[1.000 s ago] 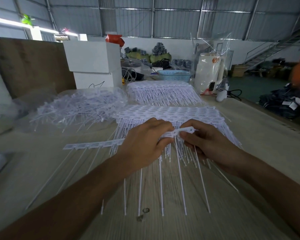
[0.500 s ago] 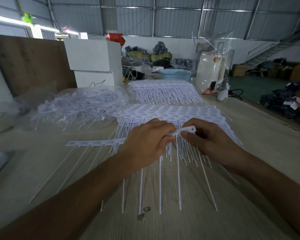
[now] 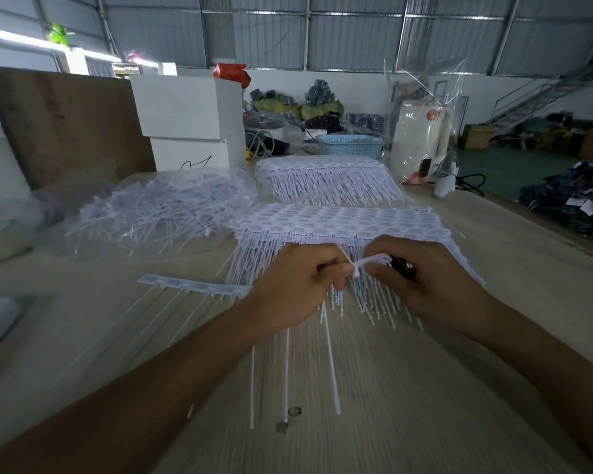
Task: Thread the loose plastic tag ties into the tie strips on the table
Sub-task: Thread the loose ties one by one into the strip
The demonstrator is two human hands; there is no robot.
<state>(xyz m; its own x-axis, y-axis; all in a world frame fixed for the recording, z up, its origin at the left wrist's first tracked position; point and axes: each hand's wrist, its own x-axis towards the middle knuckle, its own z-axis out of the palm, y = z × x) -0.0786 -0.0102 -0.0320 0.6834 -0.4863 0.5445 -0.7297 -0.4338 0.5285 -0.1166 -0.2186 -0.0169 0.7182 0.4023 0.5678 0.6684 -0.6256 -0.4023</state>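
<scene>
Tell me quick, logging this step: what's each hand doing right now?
Left hand: closed, pinching the tie strip.
Right hand: closed on the strip's free end.

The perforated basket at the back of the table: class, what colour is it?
Light blue. The basket shows only in the head view, behind the stacked tie strips.

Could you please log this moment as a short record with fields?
left hand: pinching the tie strip at its right end
right hand: gripping the strip's raised end tab
loose tag ties: heaped in clear plastic, far left
finished strip stacks: two, behind the hands
blue basket: far end of wooden table
</scene>
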